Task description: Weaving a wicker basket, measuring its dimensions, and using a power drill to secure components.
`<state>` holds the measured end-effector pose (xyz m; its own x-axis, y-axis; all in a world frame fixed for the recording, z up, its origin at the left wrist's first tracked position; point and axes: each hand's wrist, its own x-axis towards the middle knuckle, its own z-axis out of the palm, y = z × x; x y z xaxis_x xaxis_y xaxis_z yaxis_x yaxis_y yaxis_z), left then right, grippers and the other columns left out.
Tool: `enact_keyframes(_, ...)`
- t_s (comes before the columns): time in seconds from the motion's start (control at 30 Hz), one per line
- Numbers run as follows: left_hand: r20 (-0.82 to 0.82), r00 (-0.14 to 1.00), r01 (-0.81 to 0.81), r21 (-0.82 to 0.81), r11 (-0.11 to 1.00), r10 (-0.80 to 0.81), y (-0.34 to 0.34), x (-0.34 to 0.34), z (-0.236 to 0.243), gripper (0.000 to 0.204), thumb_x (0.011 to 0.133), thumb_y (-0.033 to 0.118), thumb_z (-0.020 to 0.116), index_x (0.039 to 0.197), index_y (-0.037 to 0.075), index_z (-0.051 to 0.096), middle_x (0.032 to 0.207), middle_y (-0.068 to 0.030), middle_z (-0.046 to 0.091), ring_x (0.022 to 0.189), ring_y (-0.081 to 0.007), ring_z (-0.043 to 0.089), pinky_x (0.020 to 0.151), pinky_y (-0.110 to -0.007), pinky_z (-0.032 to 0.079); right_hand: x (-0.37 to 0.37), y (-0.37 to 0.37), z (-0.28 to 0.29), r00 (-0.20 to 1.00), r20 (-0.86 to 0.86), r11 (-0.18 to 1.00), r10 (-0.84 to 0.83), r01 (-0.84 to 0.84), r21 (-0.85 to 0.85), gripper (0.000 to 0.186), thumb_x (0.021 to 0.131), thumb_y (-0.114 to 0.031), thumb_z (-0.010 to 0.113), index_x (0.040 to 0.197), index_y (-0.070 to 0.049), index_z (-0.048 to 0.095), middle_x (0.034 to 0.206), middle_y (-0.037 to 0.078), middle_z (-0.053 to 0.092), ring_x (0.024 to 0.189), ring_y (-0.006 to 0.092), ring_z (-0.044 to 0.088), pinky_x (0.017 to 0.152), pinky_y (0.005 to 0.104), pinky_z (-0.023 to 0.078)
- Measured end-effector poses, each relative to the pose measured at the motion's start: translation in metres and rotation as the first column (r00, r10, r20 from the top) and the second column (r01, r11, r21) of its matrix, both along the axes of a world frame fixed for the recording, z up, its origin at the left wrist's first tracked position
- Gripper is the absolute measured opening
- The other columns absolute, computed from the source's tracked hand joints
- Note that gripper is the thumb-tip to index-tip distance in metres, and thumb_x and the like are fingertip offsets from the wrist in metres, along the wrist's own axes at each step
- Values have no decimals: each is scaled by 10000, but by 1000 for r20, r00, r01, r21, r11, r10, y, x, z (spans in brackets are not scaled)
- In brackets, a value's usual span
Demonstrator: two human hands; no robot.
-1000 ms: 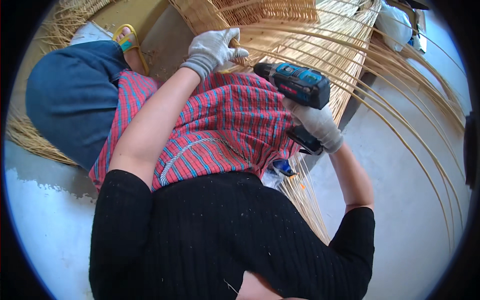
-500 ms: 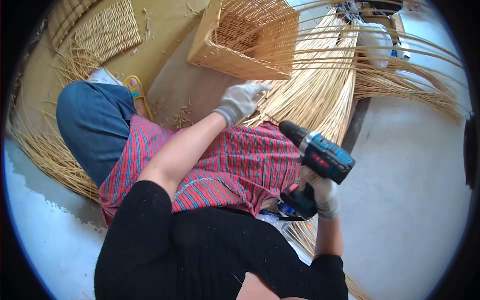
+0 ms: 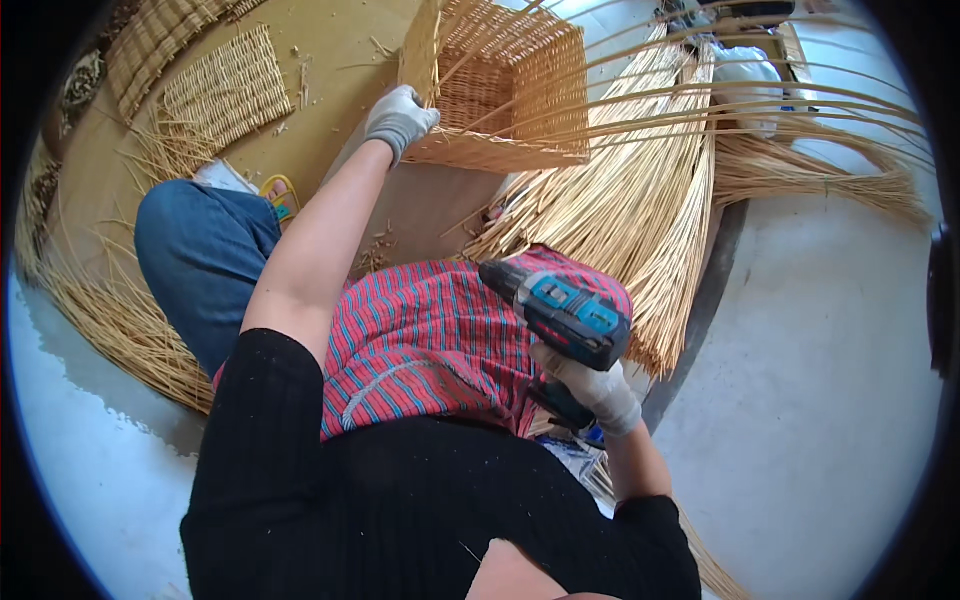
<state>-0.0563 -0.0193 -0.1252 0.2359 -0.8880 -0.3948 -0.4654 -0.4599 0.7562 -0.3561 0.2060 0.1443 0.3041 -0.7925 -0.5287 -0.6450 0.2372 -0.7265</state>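
A light brown woven wicker basket [image 3: 510,155] lies ahead of me with its hollow side showing, and long loose canes run off it to the right. At its near left corner my gloved left hand [image 3: 402,118] is closed on the edge. My gloved right hand [image 3: 592,388] grips a blue and black cordless drill [image 3: 570,315] by its handle, over my lap. The drill's nose points to the left and away from me. Whether a bit sits in the chuck, I cannot tell. A red checked apron [image 3: 430,340] covers my lap below the drill.
A large bundle of pale canes [image 3: 630,220] spreads right of the basket, with another bundle [image 3: 820,170] beyond. At the far left lies a flat woven panel [image 3: 230,85] on a tan mat. More canes [image 3: 120,320] lie left of my knee; scraps [image 3: 378,250] litter the ground.
My left hand has moved left and away from me, from above the canes onto the basket's corner. The basket has turned a little. My right hand has brought the drill leftward over my lap.
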Motion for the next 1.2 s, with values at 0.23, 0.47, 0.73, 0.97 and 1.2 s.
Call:
enact_keyframes(0.23,-188,970,-132,128,983,155,131,-67,7,559,831,455,837,1126,46,596,1010,-207,728,993,-373,715,885,-447,542,8,-24,-11,995,-42,995,93,-94,-27,441,903,-135,790,1325,-67,678,1157,105,725,1003,233,674,884,360,541)
enact_keyframes(0.47,-96,988,60,-485,873,-121,155,-46,5,544,873,436,778,1356,287,576,1037,-93,730,1014,-346,705,844,-465,563,4,-42,-30,959,-153,922,240,-274,-274,393,880,-49,767,1266,-36,695,945,-3,692,768,72,596,660,263,519)
enact_keyframes(0.73,50,957,290,-175,941,-286,143,-46,13,477,892,521,742,1284,281,614,1095,-80,752,1025,-320,721,862,-440,556,8,-40,-35,980,-156,983,121,-140,-120,268,913,-90,774,1173,-61,716,824,-36,656,689,64,575,596,263,496)
enact_keyframes(0.97,-164,967,181,-100,978,-196,138,-57,16,425,900,446,772,1221,206,632,1081,-78,755,997,-302,720,866,-425,548,20,-58,-48,965,-199,972,169,-196,-126,213,916,-137,774,1102,-63,701,863,12,672,740,113,615,659,300,513)
enact_keyframes(1.2,-222,960,156,-82,984,-170,139,-59,14,399,896,393,793,1212,213,629,1087,-92,748,1017,-308,713,889,-429,545,25,-67,-36,965,-250,996,82,-69,57,210,947,-196,781,1084,-56,704,770,-33,622,642,62,566,573,253,519)
